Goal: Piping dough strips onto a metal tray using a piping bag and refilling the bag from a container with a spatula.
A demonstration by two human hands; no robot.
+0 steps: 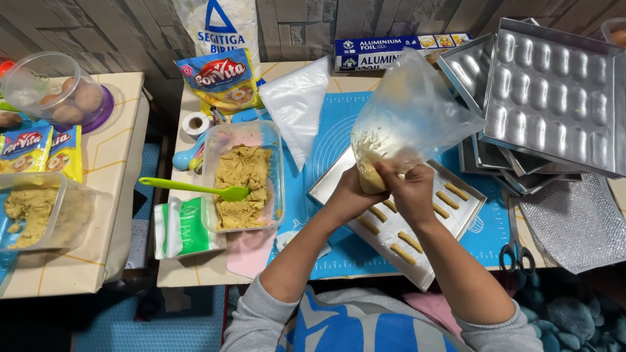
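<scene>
Both hands meet above the near middle of the worktop, closed on a clear plastic piping bag (407, 124) loaded with pale yellow-brown dough. The left hand (352, 192) wraps the lower, narrow end of the bag, its fingers curled tight round the dough-filled part. The right hand (409, 189) grips the same bag just beside it, fingers (391, 177) folded over the plastic; the two hands touch each other. The loose, empty upper part of the bag balloons up and away from the person.

Directly beneath the hands lies a rectangular silver metal baking tray (326, 189), set at a slant on a blue silicone mat (339, 130). On the tray are short piped sticks of dough (411, 242) in rows, some partly hidden under the wrists.

To the left of the hands stands a clear rectangular plastic tub (242, 176) holding more of the same dough, with a green silicone spatula (195, 188) resting across its rim, blade in the tub. To the right, near the worktop edge, lie scissors (516, 251).

Farther off, a folded spare clear piping bag (297, 104) lies on the mat, and a stack of embossed silver moulding trays (548, 98) sits at the far right. On the side table at far left is another clear tub of dough (32, 212).
</scene>
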